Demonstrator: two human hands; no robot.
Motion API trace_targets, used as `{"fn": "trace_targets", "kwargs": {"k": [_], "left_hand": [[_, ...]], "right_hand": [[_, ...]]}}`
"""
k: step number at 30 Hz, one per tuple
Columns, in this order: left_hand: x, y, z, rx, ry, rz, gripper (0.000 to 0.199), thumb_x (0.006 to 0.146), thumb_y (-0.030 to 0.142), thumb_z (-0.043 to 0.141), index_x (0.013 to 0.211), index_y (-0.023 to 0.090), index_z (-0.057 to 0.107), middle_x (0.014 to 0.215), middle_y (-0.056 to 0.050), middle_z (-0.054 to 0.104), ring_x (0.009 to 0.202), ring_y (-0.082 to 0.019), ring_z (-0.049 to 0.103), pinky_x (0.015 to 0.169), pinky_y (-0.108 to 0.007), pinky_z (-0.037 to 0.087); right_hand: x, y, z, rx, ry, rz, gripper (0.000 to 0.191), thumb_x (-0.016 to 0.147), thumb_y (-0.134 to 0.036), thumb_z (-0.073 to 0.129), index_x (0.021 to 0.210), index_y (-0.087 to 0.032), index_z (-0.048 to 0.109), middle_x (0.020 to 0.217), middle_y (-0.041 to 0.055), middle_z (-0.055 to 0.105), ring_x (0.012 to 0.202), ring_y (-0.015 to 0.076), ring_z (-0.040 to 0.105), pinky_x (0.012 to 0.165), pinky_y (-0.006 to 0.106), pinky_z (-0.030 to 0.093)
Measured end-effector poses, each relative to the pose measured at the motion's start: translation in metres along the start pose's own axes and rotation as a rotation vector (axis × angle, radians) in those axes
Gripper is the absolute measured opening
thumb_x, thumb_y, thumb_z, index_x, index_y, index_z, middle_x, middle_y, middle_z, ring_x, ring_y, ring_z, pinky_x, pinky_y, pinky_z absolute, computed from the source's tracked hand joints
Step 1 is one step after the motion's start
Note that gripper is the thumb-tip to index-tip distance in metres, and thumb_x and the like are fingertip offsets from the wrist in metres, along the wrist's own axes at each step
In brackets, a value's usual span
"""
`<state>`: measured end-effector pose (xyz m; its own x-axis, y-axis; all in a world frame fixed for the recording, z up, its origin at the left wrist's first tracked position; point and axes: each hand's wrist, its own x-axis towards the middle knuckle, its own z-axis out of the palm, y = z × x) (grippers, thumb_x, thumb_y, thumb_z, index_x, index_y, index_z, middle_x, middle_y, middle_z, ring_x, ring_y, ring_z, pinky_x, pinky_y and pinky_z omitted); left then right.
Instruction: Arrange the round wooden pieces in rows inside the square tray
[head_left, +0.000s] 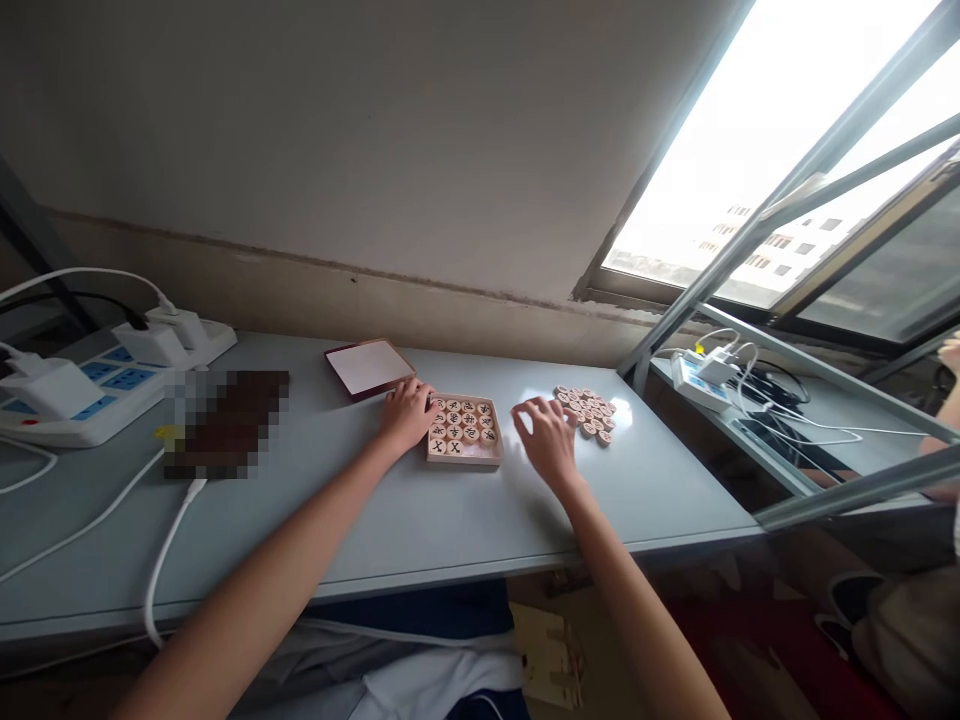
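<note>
A shallow box (465,459) on the desk holds rows of round wooden Chinese chess pieces (454,419) marked with dark characters. Its bottom row has two pieces at the left and bare floor to their right. My left hand (409,412) is at the box's upper left side, fingers closed on the edge. To the right of the box, my right hand (547,436) hovers with thumb and fingers apart, nothing visible between them. Just beyond it lies a loose cluster of more chess pieces (592,408), partly behind the fingers.
The box lid (368,367) lies behind my left hand, pale inside up. At the left are a power strip (124,372) with chargers, white cables (171,545) and a pixelated dark object (232,425). A metal frame (679,290) stands at the desk's right end. Someone's arm shows far right.
</note>
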<state>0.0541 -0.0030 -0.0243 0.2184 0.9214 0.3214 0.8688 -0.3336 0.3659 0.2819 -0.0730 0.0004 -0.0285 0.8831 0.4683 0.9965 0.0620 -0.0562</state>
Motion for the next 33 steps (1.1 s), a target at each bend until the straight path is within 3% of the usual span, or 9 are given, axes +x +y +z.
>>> {"fn": "trace_targets", "kwargs": {"k": [2, 5, 8, 12, 16, 21, 25, 29, 33], "left_hand": [[0.0, -0.001, 0.0, 0.001, 0.006, 0.004, 0.023, 0.086, 0.027, 0.046, 0.102, 0.021, 0.062, 0.11, -0.007, 0.059, 0.105, -0.025, 0.052, 0.088, -0.036, 0.04], [0.0, -0.002, 0.001, 0.003, 0.01, 0.015, 0.024, 0.086, 0.027, 0.045, 0.102, 0.021, 0.062, 0.11, -0.008, 0.059, 0.106, -0.026, 0.051, 0.088, -0.037, 0.04], [0.0, -0.002, 0.002, 0.001, 0.016, 0.026, 0.024, 0.086, 0.027, 0.045, 0.101, 0.02, 0.062, 0.109, -0.009, 0.059, 0.105, -0.026, 0.051, 0.088, -0.038, 0.04], [0.0, -0.001, 0.001, 0.002, 0.015, 0.013, 0.023, 0.086, 0.027, 0.046, 0.101, 0.021, 0.062, 0.108, -0.008, 0.06, 0.105, -0.026, 0.051, 0.087, -0.037, 0.041], [0.0, 0.0, 0.0, -0.002, 0.003, 0.006, 0.023, 0.086, 0.027, 0.045, 0.101, 0.021, 0.062, 0.11, -0.008, 0.059, 0.106, -0.026, 0.051, 0.088, -0.037, 0.04], [0.0, 0.0, 0.0, -0.004, -0.015, -0.002, 0.024, 0.087, 0.028, 0.044, 0.102, 0.02, 0.062, 0.111, -0.009, 0.058, 0.107, -0.027, 0.05, 0.088, -0.038, 0.04], [0.0, 0.0, 0.0, 0.006, -0.013, 0.009, 0.025, 0.088, 0.028, 0.044, 0.103, 0.019, 0.061, 0.111, -0.009, 0.059, 0.106, -0.027, 0.05, 0.087, -0.039, 0.04], [-0.001, 0.0, -0.001, 0.005, 0.002, 0.021, 0.024, 0.087, 0.026, 0.043, 0.103, 0.02, 0.061, 0.111, -0.009, 0.059, 0.107, -0.026, 0.05, 0.088, -0.038, 0.04], [-0.002, 0.0, -0.002, -0.006, 0.002, 0.039, 0.023, 0.088, 0.026, 0.044, 0.101, 0.02, 0.061, 0.11, -0.009, 0.059, 0.107, -0.026, 0.051, 0.089, -0.038, 0.04]], "right_hand": [[0.012, 0.033, 0.011, -0.062, 0.016, 0.14, 0.033, 0.093, -0.037, 0.036, 0.108, -0.022, 0.061, 0.121, 0.0115, 0.056, 0.113, 0.0273, 0.044, 0.095, 0.048, 0.027], [0.021, 0.073, 0.028, -0.135, -0.077, 0.28, 0.041, 0.091, -0.038, 0.038, 0.123, -0.018, 0.053, 0.139, 0.0165, 0.04, 0.13, 0.0331, 0.029, 0.1, 0.06, 0.02], [0.018, 0.085, 0.034, -0.151, -0.111, 0.281, 0.04, 0.09, -0.034, 0.038, 0.122, -0.015, 0.053, 0.143, 0.0185, 0.036, 0.135, 0.0337, 0.023, 0.101, 0.066, 0.012], [-0.002, 0.064, 0.023, -0.092, -0.053, 0.035, 0.033, 0.09, -0.024, 0.036, 0.116, -0.019, 0.056, 0.135, 0.0137, 0.048, 0.13, 0.0294, 0.035, 0.105, 0.062, 0.013], [-0.025, 0.037, -0.001, 0.045, -0.081, -0.196, 0.028, 0.092, -0.021, 0.034, 0.109, -0.023, 0.057, 0.118, 0.0068, 0.062, 0.11, 0.0216, 0.056, 0.109, 0.054, 0.014], [-0.036, 0.023, -0.021, 0.157, -0.138, -0.227, 0.019, 0.092, -0.027, 0.04, 0.093, -0.023, 0.058, 0.106, 0.0029, 0.066, 0.094, 0.0188, 0.061, 0.103, 0.05, 0.028], [-0.036, 0.025, -0.024, 0.35, -0.247, -0.224, 0.018, 0.091, -0.028, 0.042, 0.094, -0.023, 0.059, 0.106, 0.0045, 0.065, 0.096, 0.0193, 0.06, 0.084, 0.037, 0.045], [-0.032, 0.021, -0.022, 0.479, -0.21, -0.139, 0.018, 0.088, -0.034, 0.05, 0.098, -0.024, 0.061, 0.097, 0.0039, 0.066, 0.087, 0.0188, 0.061, 0.077, 0.035, 0.048], [-0.026, -0.003, -0.019, 0.597, -0.162, -0.142, 0.025, 0.086, -0.037, 0.055, 0.108, -0.026, 0.058, 0.101, 0.0029, 0.066, 0.087, 0.0168, 0.06, 0.076, 0.032, 0.049]]}}
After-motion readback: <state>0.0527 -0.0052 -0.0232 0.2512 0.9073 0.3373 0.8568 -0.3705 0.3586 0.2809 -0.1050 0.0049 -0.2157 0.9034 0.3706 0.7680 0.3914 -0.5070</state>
